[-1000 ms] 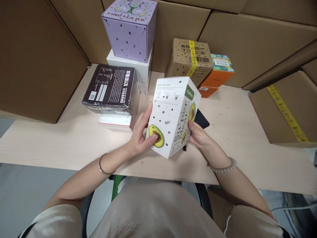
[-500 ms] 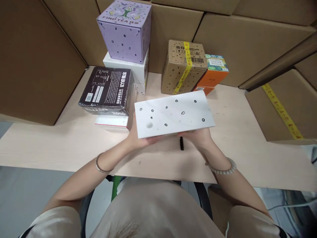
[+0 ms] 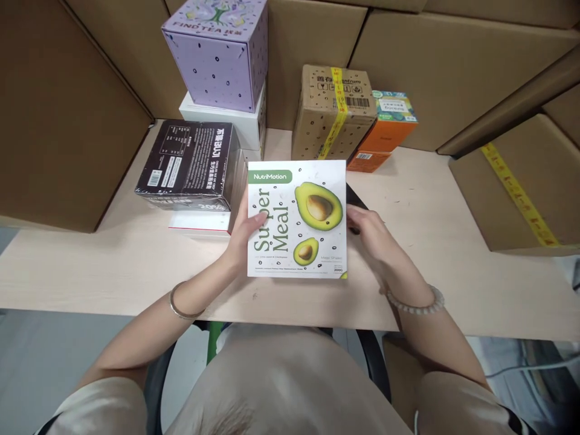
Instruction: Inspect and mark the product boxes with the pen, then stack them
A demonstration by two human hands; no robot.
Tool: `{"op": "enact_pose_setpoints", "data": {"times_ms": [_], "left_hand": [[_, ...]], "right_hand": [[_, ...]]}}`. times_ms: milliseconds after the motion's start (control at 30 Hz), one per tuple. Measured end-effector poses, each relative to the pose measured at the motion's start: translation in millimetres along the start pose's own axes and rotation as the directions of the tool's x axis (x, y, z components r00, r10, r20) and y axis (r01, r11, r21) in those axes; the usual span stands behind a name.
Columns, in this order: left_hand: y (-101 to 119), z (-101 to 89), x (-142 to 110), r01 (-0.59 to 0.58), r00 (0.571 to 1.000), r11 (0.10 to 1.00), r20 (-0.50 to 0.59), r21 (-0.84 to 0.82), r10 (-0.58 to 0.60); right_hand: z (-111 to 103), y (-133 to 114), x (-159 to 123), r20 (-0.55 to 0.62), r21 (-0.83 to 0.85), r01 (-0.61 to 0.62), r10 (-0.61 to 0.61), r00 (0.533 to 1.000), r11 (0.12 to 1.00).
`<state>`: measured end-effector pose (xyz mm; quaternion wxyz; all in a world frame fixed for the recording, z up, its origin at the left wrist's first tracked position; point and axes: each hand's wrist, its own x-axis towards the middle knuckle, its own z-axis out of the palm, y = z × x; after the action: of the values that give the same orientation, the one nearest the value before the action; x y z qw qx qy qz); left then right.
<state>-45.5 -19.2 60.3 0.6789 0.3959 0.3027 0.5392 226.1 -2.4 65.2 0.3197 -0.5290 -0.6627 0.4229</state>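
Note:
A white Super Meal shake box [image 3: 299, 254] with two avocado pictures and small hand-drawn circles is held up over the table, its printed face toward me. My left hand [image 3: 244, 232] grips its left edge, with the thumb across the lettering and the other fingers out of sight behind. At the right edge, my right hand [image 3: 369, 232] holds the side of the box, its fingertips partly hidden. Close to the left hand, a dark wrapped box [image 3: 188, 160] rests on a white box with a red line [image 3: 199, 222].
Behind on the left, a purple tea box [image 3: 217, 69] stands on white boxes [image 3: 222, 118]. A taped brown carton [image 3: 333, 112] and orange boxes [image 3: 385, 136] are at the back middle. Large cardboard boxes [image 3: 453, 84] wall the table [image 3: 136, 272]; another taped carton [image 3: 516, 193] stands right.
The meal shake box has been turned from its plain dotted side to its avocado face. The right hand has shifted from underneath to the right edge. A black pen is no longer visible.

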Motion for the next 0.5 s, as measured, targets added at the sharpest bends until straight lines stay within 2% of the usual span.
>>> {"op": "enact_pose_setpoints", "data": {"times_ms": [33, 67, 100, 167, 200, 267, 367, 500], "left_hand": [[1, 3.7, -1, 0.049, 0.999, 0.998, -0.01, -0.036, -0.049], [2, 6.3, -1, 0.074, 0.997, 0.996, -0.019, -0.055, -0.075], [1, 7.6, -1, 0.081, 0.996, 0.995, -0.024, -0.059, -0.082], [-2, 7.4, 0, 0.08, 0.997, 0.996, -0.005, -0.035, -0.08], [-3, 6.4, 0, 0.077, 0.997, 0.997, 0.011, -0.014, -0.077], [-6, 4.1, 0, 0.076, 0.996, 0.997, 0.041, 0.024, -0.077], [-7, 2.9, -1, 0.09, 0.995, 0.996, 0.048, 0.021, -0.091], [-4, 6.4, -3, 0.104, 0.995, 0.993, 0.0, -0.051, -0.104]], "right_hand": [[-3, -1, 0, -0.022, -0.22, 0.032, -0.038, 0.999, 0.975], [-6, -1, 1, -0.03, -0.438, 0.052, -0.073, 0.997, 0.898], [-7, -2, 1, -0.015, -0.617, 0.062, -0.09, 0.996, 0.784], [-6, -3, 2, 0.049, -0.816, 0.084, -0.077, 0.996, 0.572], [-5, -3, 3, 0.092, -0.854, 0.111, -0.063, 0.994, 0.508], [-3, -4, 5, 0.163, -0.874, 0.174, -0.064, 0.985, 0.454], [-2, -5, 9, 0.211, -0.869, 0.243, -0.121, 0.97, 0.43], [-4, -7, 12, 0.254, -0.852, 0.309, -0.181, 0.95, 0.423]]}}
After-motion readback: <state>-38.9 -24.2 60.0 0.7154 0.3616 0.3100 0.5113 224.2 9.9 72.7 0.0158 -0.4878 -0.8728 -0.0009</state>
